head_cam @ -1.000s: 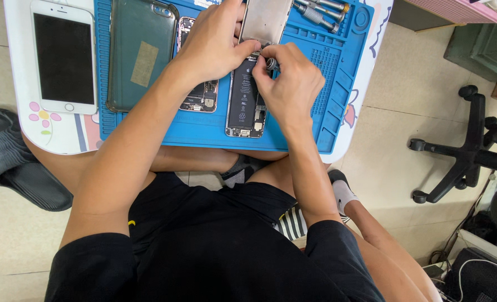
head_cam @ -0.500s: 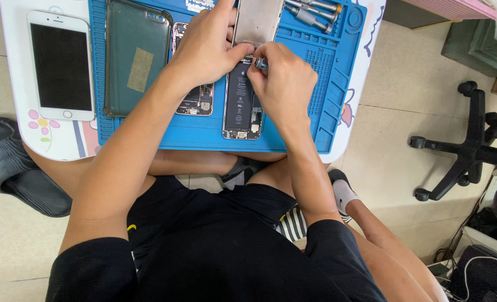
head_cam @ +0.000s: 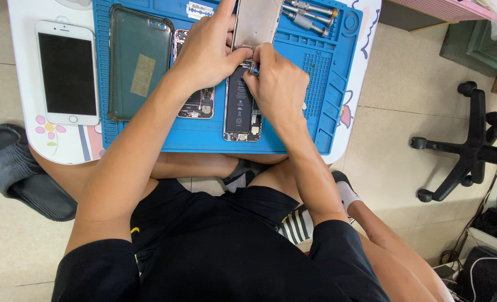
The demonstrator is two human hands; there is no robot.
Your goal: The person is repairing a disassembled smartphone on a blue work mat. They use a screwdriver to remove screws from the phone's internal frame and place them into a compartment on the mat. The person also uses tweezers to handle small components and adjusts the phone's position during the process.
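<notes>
Pale floor tiles are seen around a low white table, on which a blue work mat is laid; at the mat's centre an opened phone lies with its battery exposed; its lifted screen panel is propped at 12 o'clock from it. The left hand is curled against the panel's lower edge, thumb pressed toward the right hand; the right fingers are pinched shut on a small dark tool tip at the phone's top; what kind of tool it is cannot be told. A second opened phone lies at 9 o'clock, partly covered by the left forearm; farther at 9 a dark case and a white phone are set; screwdrivers rest at 1 o'clock; a grey slipper lies at 8 o'clock on the floor; a chair base stands at 3.
</notes>
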